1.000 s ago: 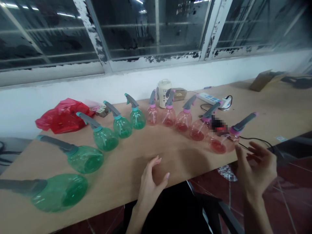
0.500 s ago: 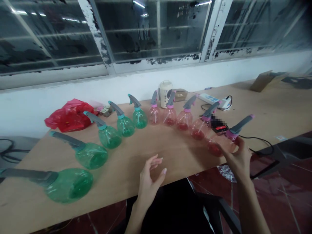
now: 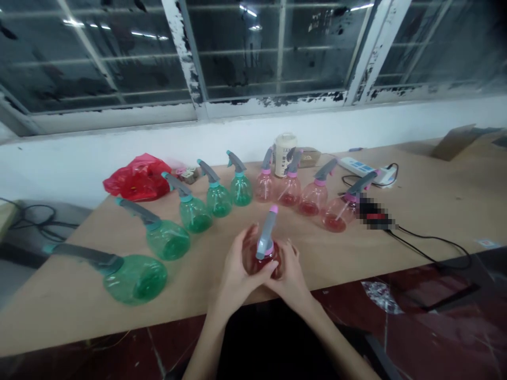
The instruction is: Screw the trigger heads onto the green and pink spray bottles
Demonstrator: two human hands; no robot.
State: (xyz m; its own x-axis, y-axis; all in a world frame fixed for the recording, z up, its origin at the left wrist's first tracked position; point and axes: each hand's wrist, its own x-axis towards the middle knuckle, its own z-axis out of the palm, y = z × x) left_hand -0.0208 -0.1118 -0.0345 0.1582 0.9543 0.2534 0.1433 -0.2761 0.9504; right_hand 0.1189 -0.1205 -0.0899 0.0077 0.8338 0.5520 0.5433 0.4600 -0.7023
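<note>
A pink spray bottle (image 3: 268, 244) with a grey trigger head stands upright near the table's front edge, its pink nozzle tip pointing away from me. My left hand (image 3: 241, 269) curves round its left side, thumb across the front. From the right, my right hand (image 3: 291, 272) wraps the same bottle, its fingers partly hidden behind it. Beyond them, more pink spray bottles stand in a curved row, the rightmost pink bottle (image 3: 336, 215) being closest to my right hand. Several green spray bottles continue the curve leftwards, down to the nearest green bottle (image 3: 134, 279).
Behind the bottles stand a cream cup (image 3: 285, 153) and a small brown box (image 3: 310, 157). A red plastic bag (image 3: 138, 179) lies at the back left. On the right are a white power strip (image 3: 366, 171), a black cable (image 3: 431, 253) and a cardboard box (image 3: 453, 142).
My right hand has brought the rightmost pink bottle from the row's end to the middle front. My left hand, earlier open and free, now holds it too. The view has shifted left.
</note>
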